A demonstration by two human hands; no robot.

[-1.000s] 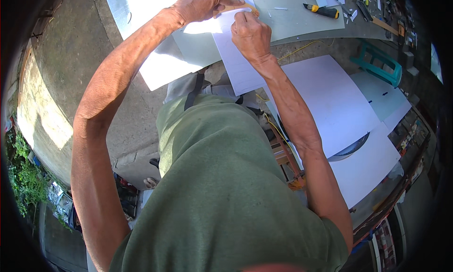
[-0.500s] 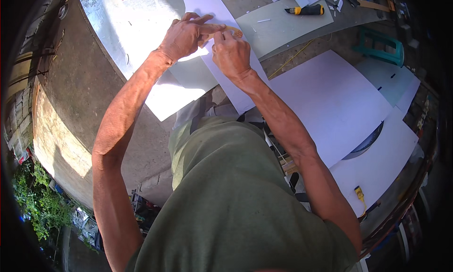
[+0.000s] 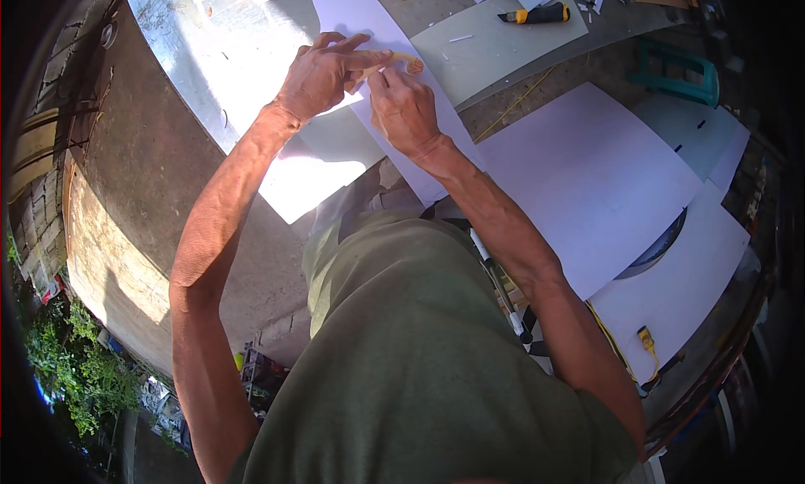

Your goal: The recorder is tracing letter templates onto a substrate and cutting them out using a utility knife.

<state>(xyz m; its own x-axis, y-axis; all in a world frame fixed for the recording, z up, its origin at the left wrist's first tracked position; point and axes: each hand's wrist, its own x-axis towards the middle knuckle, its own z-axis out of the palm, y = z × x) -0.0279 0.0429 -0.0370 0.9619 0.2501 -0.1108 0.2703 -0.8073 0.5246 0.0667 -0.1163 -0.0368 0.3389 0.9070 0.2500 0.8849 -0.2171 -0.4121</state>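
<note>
A curved tan piece with a brownish patterned end lies on a long white strip of sheet. My left hand presses on this piece with its index finger stretched along it, the thumb on the near side. Close beside it, my right hand is closed in a pinch at the piece's near edge. Whatever is between those right fingertips is hidden. Beneath the strip is a pale sheet, partly in bright sunlight.
A yellow-and-black utility knife lies on a grey-green sheet among small white offcuts. Large white sheets are stacked to my right, with a yellow tool on the lower one. Behind them stands a green plastic stool.
Both hands have shifted slightly left and toward me in the picture, together with the tan piece. Their grips look the same. The whole view has also tilted a little.
</note>
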